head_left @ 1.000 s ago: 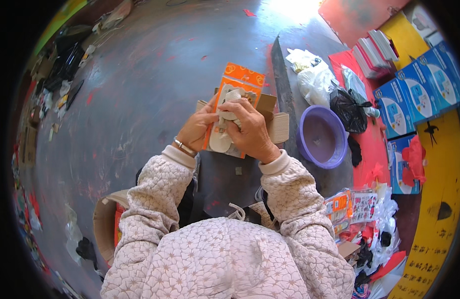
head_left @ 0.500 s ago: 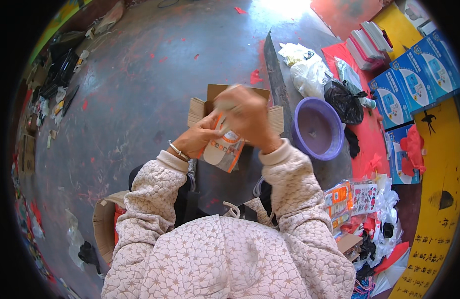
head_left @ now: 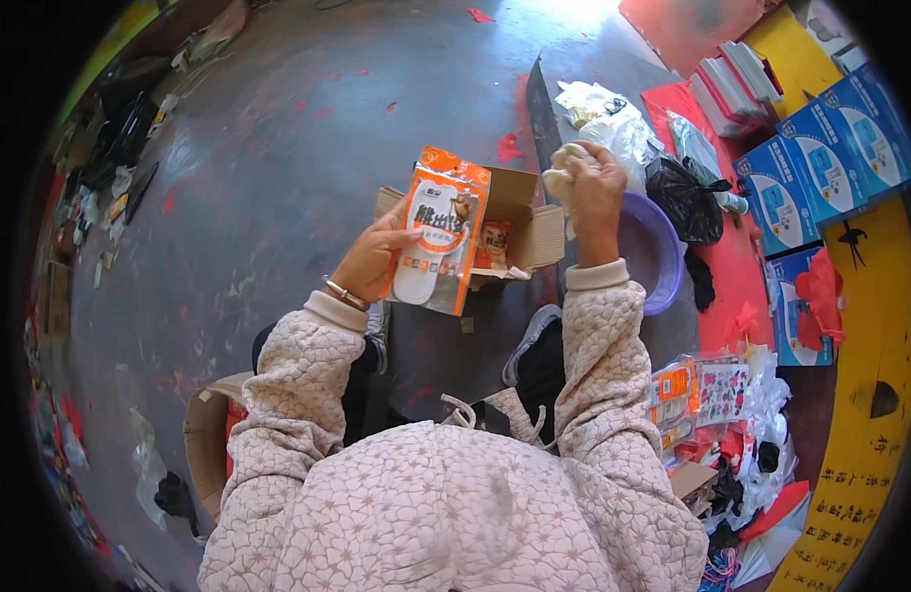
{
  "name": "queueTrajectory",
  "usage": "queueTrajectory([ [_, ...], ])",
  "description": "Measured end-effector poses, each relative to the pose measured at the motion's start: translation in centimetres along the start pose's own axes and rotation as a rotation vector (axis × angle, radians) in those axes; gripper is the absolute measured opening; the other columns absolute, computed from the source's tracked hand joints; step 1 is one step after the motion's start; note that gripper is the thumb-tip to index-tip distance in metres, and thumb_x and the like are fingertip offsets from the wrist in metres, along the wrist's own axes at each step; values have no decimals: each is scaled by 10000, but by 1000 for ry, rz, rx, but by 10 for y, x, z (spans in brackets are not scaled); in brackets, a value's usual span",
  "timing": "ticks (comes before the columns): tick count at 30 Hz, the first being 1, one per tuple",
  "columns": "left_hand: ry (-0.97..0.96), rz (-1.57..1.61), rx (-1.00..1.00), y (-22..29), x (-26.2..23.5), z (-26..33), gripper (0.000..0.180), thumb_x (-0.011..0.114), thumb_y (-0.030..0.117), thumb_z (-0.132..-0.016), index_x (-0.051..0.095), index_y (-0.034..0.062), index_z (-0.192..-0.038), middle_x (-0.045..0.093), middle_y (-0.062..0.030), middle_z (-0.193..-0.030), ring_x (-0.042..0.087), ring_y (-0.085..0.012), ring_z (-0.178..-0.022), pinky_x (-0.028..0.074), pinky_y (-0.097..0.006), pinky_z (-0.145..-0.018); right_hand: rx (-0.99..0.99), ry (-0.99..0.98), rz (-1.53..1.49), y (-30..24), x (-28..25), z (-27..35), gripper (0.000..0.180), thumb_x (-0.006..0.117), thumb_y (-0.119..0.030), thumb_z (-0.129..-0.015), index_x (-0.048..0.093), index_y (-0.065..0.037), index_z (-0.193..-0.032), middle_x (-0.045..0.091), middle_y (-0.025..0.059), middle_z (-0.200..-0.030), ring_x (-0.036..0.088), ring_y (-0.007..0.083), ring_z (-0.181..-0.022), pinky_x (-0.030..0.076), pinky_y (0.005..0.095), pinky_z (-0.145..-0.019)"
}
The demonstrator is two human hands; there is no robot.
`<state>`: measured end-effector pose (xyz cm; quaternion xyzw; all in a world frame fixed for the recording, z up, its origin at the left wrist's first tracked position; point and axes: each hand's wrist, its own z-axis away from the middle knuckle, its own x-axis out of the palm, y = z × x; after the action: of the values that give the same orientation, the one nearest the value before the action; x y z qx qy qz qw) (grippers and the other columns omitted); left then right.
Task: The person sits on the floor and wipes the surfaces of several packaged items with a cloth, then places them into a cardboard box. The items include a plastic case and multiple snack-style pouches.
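Observation:
My left hand [head_left: 370, 259] grips a flat orange-and-clear packet [head_left: 440, 259] by its left edge, thumb on the front. A white sole-shaped piece shows in its lower part. Higher and to the right, my right hand [head_left: 598, 192] is closed round a crumpled off-white cloth [head_left: 564, 178], near the purple basin [head_left: 665, 283]. Behind the packet stands an open cardboard box [head_left: 540, 237] with its flaps spread. Another orange packet [head_left: 494, 243] lies inside it. The packet in my hand covers the box's left part.
White plastic bags [head_left: 613, 133] and a black bag [head_left: 681, 197] lie beyond the basin. Blue boxes [head_left: 821, 163] line the right side. Wrapped packets [head_left: 673, 395] are piled at the lower right. Another cardboard box [head_left: 207, 434] stands by my left side.
My right hand has moved right with the cloth, from over the packet to beside the basin. The packet now faces up fully, held by my left hand alone.

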<state>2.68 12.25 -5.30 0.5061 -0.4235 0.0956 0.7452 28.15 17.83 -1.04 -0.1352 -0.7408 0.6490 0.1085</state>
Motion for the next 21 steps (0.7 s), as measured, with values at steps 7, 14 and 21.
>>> queueTrajectory([
  [7,84,364,10,-18,-11,-21,375,305,216,-968,364,30,-1288,498,-130,-1221,519,-249,-1093,430,-399,-941,-760,-377,553,24,87,77,138,566,-58,-674,572,-63,-812,578,118,-787,561,310,-758,448,395,-674],
  [14,211,393,103,7,-34,-18,368,267,240,-976,367,13,-1249,495,-173,-1201,511,-325,-1090,421,-481,-937,-574,-870,333,6,78,108,135,581,-7,-747,598,-87,-855,631,83,-801,625,205,-699,475,306,-619],
  [21,166,377,205,17,-25,-16,369,257,229,-976,316,55,-1297,456,-169,-1244,499,-313,-1116,443,-485,-929,311,-461,-42,23,12,45,154,520,-42,-798,582,42,-911,629,136,-835,631,202,-752,531,320,-672],
])
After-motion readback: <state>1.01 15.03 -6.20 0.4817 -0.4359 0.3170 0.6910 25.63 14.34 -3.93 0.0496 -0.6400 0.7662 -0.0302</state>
